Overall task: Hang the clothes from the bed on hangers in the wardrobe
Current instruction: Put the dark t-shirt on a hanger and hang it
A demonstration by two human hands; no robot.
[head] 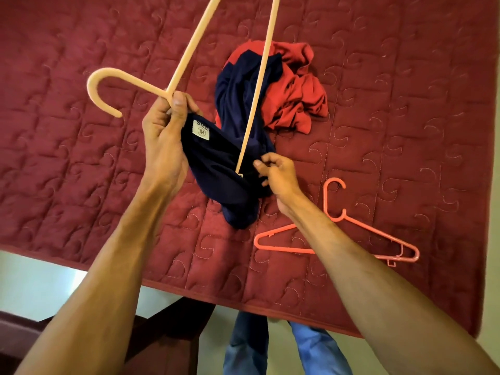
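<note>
My left hand (165,136) grips a peach plastic hanger (186,55) at the base of its hook, together with the collar of a navy and red shirt (221,163) that has a size M label. One end of the hanger is tucked inside the navy cloth. My right hand (276,177) pinches the navy fabric next to that end. The rest of the shirt trails back across the bed, and its red part lies crumpled (297,96) there.
A pink plastic hanger (349,234) lies flat on the dark red quilted bedspread (405,104), under my right forearm. The bed's near edge runs across the lower frame, with pale floor and my jeans-clad legs (243,345) below it.
</note>
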